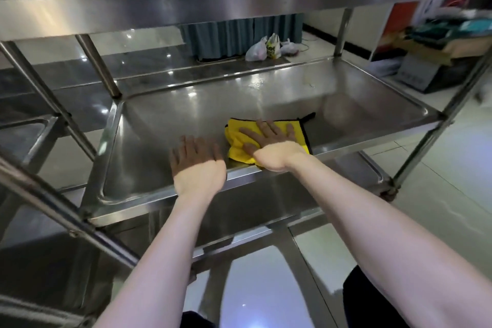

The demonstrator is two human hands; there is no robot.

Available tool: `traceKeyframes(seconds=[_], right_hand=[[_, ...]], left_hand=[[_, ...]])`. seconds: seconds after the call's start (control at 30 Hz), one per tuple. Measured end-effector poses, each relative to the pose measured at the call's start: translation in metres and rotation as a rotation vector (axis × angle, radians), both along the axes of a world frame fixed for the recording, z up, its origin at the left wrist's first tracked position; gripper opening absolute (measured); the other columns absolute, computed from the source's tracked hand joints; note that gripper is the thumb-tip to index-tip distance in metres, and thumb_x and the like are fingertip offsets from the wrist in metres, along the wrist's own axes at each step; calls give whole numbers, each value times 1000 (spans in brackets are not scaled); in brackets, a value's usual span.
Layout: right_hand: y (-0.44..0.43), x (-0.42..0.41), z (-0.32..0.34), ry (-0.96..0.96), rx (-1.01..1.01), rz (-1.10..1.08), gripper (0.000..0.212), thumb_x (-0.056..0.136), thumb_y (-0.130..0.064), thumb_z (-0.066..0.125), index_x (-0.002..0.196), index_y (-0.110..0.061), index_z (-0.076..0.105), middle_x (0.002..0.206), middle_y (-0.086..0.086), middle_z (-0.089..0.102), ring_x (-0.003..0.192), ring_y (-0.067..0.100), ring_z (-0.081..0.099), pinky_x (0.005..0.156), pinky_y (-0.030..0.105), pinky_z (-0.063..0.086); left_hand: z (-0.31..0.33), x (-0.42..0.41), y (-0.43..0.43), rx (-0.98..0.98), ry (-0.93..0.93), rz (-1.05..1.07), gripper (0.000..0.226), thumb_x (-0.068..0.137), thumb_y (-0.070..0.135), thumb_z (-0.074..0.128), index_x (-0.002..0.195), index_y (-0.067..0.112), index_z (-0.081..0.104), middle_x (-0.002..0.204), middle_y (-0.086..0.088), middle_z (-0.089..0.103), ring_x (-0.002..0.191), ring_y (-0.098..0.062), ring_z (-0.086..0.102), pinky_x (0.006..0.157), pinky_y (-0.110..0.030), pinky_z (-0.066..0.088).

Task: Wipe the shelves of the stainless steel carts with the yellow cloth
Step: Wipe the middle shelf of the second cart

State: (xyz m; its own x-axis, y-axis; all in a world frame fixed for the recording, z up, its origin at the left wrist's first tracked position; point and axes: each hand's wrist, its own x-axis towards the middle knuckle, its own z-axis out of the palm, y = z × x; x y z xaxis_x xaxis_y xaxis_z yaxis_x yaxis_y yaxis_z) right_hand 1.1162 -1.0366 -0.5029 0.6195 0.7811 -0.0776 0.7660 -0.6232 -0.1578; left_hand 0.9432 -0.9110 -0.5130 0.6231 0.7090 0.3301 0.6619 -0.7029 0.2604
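Observation:
The middle shelf (186,114) of a stainless steel cart fills the view. A yellow cloth (237,135) with a black edge lies bunched on it near the front rim, right of centre. My right hand (271,145) presses flat on the cloth, fingers spread, wrist over the front rim. My left hand (198,165) rests palm-down on the bare steel just left of the cloth, empty, fingers together. The top shelf (213,0) hangs above both hands.
A second steel cart (29,125) stands close on the left. The lower shelf (266,210) sits below the front rim. Plastic bags (269,48) lie on the floor behind the cart. Boxes and stacked items (436,56) stand at the right.

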Motion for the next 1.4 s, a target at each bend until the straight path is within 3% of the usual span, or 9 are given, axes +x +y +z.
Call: traceKeyframes(seconds=[0.1, 0.27, 0.43, 0.67, 0.83, 0.93, 1.17, 1.27, 1.4], right_hand=[[-32, 28, 6, 26, -17, 76, 59, 106, -72, 16, 162, -65, 1, 179, -15, -6, 166, 18, -9, 130, 62, -10], [-72, 67, 15, 18, -55, -202, 59, 107, -69, 18, 164, -61, 5, 181, -9, -4, 167, 21, -8, 128, 66, -7], [-65, 52, 14, 22, -24, -203, 69, 101, -79, 18, 166, -57, 6, 181, -6, -6, 166, 24, -10, 126, 68, -10], [-60, 59, 9, 46, 5, -157, 64, 105, -71, 15, 167, -55, 7, 181, -3, -6, 166, 28, -12, 122, 73, -15], [-83, 90, 9, 77, 0, 0, 63, 104, -71, 16, 165, -59, 5, 180, -9, -7, 166, 23, -13, 126, 66, -16], [-125, 137, 13, 97, 0, 41, 63, 103, -75, 17, 164, -62, 5, 180, -13, -8, 166, 18, -14, 128, 62, -15], [-225, 290, 18, 69, -54, -199, 78, 96, -89, 18, 166, -57, 4, 180, -9, -8, 166, 22, -11, 128, 66, -10], [-207, 315, 17, 21, -57, -265, 85, 92, -93, 14, 167, -54, 5, 181, -1, -6, 166, 29, -10, 125, 72, -11], [-142, 296, 16, -25, 25, -238, 91, 89, -93, 14, 168, -48, 13, 180, 13, 3, 164, 43, -5, 119, 81, -8]], left_hand=[[0, 0, 3, -28, 67, 15, 59, 109, 42, 32, 154, 9, 52, 166, -19, 44, 161, -36, 28, 129, -56, 19], [4, -2, -1, -41, 63, 10, 57, 109, 41, 35, 151, 8, 53, 164, -22, 45, 161, -38, 29, 130, -56, 18], [16, -8, -6, -16, -42, -43, 52, 110, 35, 41, 149, 4, 55, 164, -22, 45, 162, -38, 25, 133, -49, 11], [35, 75, -76, -117, -259, -31, 39, 106, 12, 54, 140, -6, 61, 147, -32, 57, 149, -46, 43, 125, -54, 29], [17, 91, -71, -86, -26, 56, 57, 106, 35, 34, 145, 0, 56, 154, -28, 52, 153, -42, 38, 124, -51, 29], [13, 92, -66, -57, 30, 53, 51, 110, 38, 42, 149, 8, 54, 159, -22, 50, 156, -40, 33, 125, -52, 29], [15, 94, -65, -46, 234, -37, 65, 101, 66, 27, 145, 27, 57, 156, -7, 55, 144, -35, 46, 120, -48, 37], [17, 98, -68, -40, 200, -21, 58, 101, 67, 45, 141, 29, 61, 151, -8, 60, 138, -37, 51, 118, -47, 39], [18, 101, -70, -20, 200, 5, 63, 97, 67, 46, 143, 27, 62, 153, -9, 60, 142, -34, 49, 121, -45, 35]])
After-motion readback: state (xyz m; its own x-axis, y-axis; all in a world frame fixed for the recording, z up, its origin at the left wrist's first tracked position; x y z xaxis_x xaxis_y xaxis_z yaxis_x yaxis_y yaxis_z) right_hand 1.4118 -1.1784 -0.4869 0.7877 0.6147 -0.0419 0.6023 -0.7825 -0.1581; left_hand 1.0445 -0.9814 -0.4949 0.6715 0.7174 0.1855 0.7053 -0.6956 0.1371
